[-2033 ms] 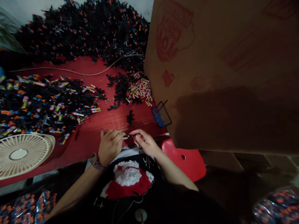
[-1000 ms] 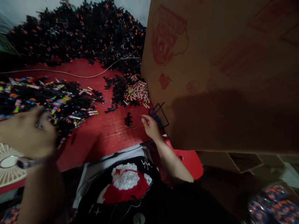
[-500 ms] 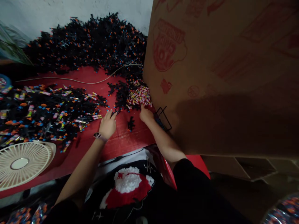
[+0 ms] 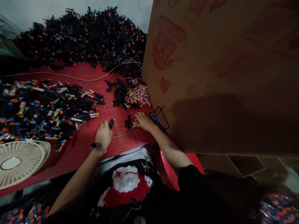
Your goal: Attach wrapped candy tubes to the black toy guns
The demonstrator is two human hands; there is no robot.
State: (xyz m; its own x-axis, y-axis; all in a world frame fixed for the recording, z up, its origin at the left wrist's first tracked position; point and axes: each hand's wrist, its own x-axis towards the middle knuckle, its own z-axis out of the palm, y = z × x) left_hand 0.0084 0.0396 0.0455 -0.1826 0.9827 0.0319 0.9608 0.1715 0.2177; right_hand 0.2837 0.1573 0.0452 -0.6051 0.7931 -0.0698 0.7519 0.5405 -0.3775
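My left hand is closed on a small black plastic toy piece with blue and orange tips, just above the red tabletop. To its right, my right hand pinches a small candy tube with a pink and white wrapper; the fingers partly cover it. Between the hands lies another black toy piece. Beyond my right hand is a heap of little wrapped candy tubes, with loose black toy pieces along its left side.
A huge pile of black toys rises against the wall. Toys with candy tubes spread over the left side, behind a cream fan. A large cardboard box walls the right, near a black wire stand. A cord crosses the table.
My left hand has drawn back toward me with a black toy piece. My right hand has left the candy heap and come nearer with a candy tube. The view has shifted slightly.
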